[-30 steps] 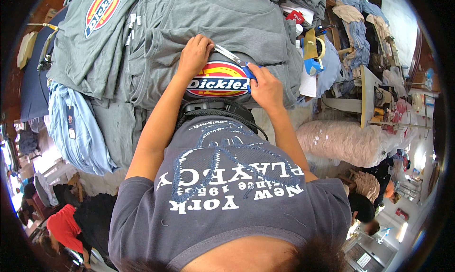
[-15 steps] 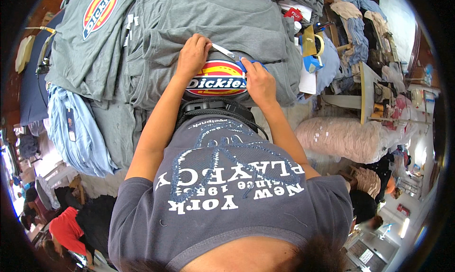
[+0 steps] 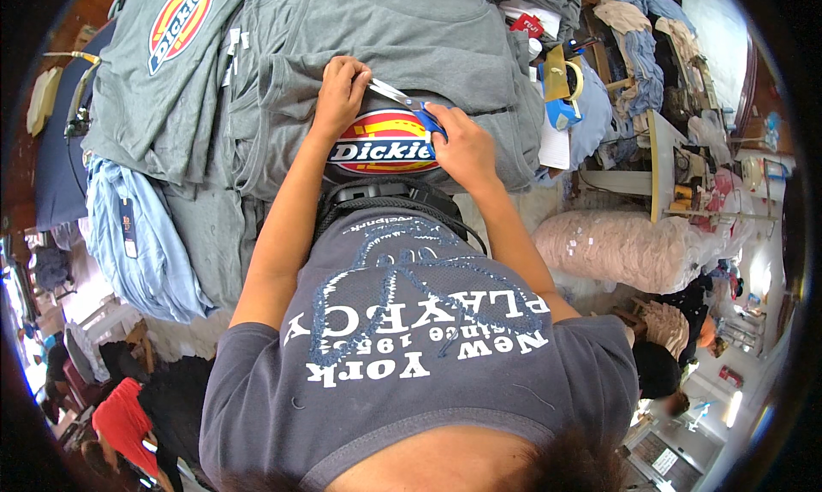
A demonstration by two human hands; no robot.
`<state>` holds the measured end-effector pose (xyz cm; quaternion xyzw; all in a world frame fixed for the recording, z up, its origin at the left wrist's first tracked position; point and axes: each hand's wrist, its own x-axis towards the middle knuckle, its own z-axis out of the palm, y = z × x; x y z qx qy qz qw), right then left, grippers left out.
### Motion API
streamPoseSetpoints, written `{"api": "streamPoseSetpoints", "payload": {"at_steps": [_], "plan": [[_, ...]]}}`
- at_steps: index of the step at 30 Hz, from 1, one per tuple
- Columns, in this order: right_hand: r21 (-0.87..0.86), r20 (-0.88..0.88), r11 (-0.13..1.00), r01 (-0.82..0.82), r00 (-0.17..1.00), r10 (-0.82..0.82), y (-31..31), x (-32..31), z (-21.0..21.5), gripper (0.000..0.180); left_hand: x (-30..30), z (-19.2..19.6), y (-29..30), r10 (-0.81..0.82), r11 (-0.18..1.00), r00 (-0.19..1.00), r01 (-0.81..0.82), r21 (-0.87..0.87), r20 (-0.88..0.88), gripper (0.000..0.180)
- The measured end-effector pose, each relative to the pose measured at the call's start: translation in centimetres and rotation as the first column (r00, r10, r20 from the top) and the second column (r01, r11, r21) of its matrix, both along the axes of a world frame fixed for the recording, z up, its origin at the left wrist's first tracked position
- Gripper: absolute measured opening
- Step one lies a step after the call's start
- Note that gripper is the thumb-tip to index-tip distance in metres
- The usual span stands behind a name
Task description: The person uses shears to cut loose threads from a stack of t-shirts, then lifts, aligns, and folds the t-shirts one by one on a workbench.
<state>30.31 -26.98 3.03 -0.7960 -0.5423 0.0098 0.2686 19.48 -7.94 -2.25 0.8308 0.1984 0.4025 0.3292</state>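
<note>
A grey garment with a large red, yellow and white oval print lies folded in front of me. My right hand grips scissors by their blue handles, just above the print. The blades look slightly parted, with their tips pointing left toward my left hand. The fingers of that hand are pinched together at the garment's upper fold, close to the blade tips. Whatever lies between them is too small to make out.
Another printed grey garment is at the left, above a light blue garment with a dark tag. Tape on a blue dispenser stands at the right. Beyond it are a wrapped pinkish bundle and several cloth piles. A person in red is at lower left.
My right hand has shifted slightly left with the scissors, whose blades now look further apart. My left hand has moved slightly up and left. The person in red has shifted a little.
</note>
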Motion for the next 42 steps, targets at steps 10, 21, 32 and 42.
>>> {"api": "streamPoseSetpoints", "payload": {"at_steps": [10, 21, 32, 42], "plan": [[0.015, 0.006, 1.0, -0.025, 1.0, 0.025, 1.2, 0.1, -0.3, 0.034, 0.1, 0.1, -0.3, 0.062, 0.998, 0.997, -0.061, 0.03, -0.044, 0.011], [0.132, -0.132, 0.816, 0.562, 0.826, -0.548, -7.2, 11.3, -0.6, 0.036, -5.0, 2.7, -0.8, -0.135, 0.838, 0.98, 0.193, -0.51, 0.148, 0.017], [-0.164, 0.03, 0.817, 0.552, 0.831, -0.556, -11.6, 14.7, -4.2, 0.023, -23.8, 4.3, 1.2, 0.54, 0.735, 0.835, -0.527, -0.426, -0.103, 0.023], [-0.321, -0.344, 0.922, 0.216, 0.88, -0.326, -13.7, 8.3, -3.7, 0.034, -21.0, -0.3, -3.0, 0.438, 0.845, 0.653, -0.533, 0.036, -0.618, 0.04]]}}
